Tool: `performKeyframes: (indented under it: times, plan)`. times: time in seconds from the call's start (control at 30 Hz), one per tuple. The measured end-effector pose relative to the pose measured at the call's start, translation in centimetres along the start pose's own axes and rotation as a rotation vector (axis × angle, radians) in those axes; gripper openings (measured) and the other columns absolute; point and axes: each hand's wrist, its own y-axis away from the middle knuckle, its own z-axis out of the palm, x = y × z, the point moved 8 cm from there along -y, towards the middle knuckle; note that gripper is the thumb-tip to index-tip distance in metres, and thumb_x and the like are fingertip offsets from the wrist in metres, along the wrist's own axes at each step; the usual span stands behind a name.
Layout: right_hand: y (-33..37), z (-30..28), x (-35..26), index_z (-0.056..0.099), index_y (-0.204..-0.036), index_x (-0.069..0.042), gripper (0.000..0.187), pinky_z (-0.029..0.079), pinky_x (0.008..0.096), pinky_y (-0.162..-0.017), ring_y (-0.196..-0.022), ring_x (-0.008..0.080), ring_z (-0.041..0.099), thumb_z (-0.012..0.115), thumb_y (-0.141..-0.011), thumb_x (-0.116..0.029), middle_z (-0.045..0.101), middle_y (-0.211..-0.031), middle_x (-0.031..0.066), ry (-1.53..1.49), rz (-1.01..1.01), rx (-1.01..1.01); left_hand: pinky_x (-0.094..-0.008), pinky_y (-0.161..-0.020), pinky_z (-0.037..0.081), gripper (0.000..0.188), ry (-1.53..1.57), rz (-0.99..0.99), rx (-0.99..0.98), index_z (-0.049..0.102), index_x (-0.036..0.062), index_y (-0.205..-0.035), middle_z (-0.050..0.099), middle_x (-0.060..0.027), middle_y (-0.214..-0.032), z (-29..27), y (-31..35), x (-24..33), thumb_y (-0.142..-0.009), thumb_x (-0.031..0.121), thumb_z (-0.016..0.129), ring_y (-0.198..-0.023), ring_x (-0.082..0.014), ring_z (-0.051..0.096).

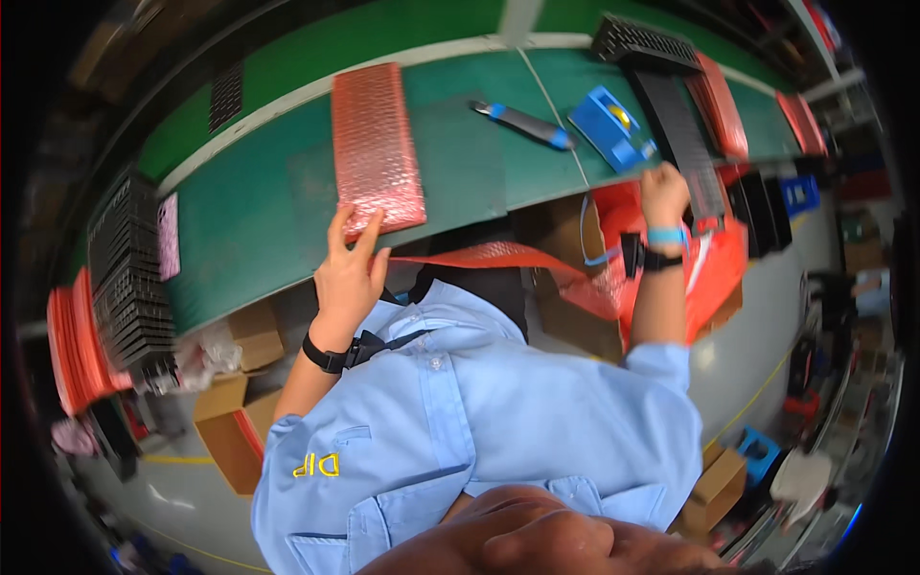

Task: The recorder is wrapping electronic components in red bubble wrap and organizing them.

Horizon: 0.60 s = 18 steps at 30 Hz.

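A flat parcel in red bubble wrap (372, 134) lies lengthwise on the green work table (249, 206). My left hand (350, 273) rests on its near end, fingers apart and stretched over the wrap. Off to the right, my right hand (663, 196) is closed at the table's front edge, just by the blue tape dispenser (606, 129). Whatever its curled fingers may hold is hidden. Between parcel and dispenser lies a box cutter (525, 125) with a black and blue handle. A red bubble wrap strip (498, 256) hangs along the front edge below my hands.
Black slotted trays (134, 278) are stacked at the left beside red wrapped pieces (81, 345). A long black tray (676, 134) and more red parcels (719, 105) occupy the right. Red wrapping (709, 287) hangs below my right forearm. A cardboard box (230, 431) stands on the floor.
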Motion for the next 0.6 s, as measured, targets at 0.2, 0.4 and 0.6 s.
performKeyframes:
  times: [0.2,0.4,0.6]
  plan:
    - [6.3,1.5,-22.3,0.049,-0.063,-0.003,0.027,0.042,0.0247,-0.060,-0.068,0.0097,0.054,0.067,-0.081,0.003,0.064,-0.075,0.0067,-1.055,-0.186,-0.822,-0.0424,-0.076,0.055,0.061,0.105,0.004,0.126,0.049,0.0135,-0.135,0.046,-0.0161,-0.138,-0.7,1.2,-1.5,-0.079,0.019,0.072,-0.105,-0.0376,0.060]
    - [9.5,9.8,-35.7,0.047,-0.061,-0.002,0.030,0.047,0.0269,-0.063,-0.070,0.0110,0.059,0.071,-0.079,0.000,0.064,-0.072,0.0078,-0.912,-0.541,-1.287,-0.0436,-0.081,0.054,0.064,0.118,0.088,-0.013,0.042,0.0074,-0.137,0.046,-0.0160,-0.139,-0.7,1.2,-1.2,-0.081,0.017,0.070,-0.107,-0.0390,0.059]
    - [10.8,13.6,-38.8,0.049,-0.060,-0.001,0.029,0.049,0.0280,-0.063,-0.068,0.0111,0.061,0.073,-0.075,-0.002,0.065,-0.068,0.0077,-0.658,-0.707,-1.458,-0.0437,-0.082,0.054,0.061,0.116,0.092,-0.020,0.044,0.0068,-0.136,0.047,-0.0156,-0.138,-1.1,1.4,-1.4,-0.082,0.018,0.069,-0.107,-0.0395,0.059]
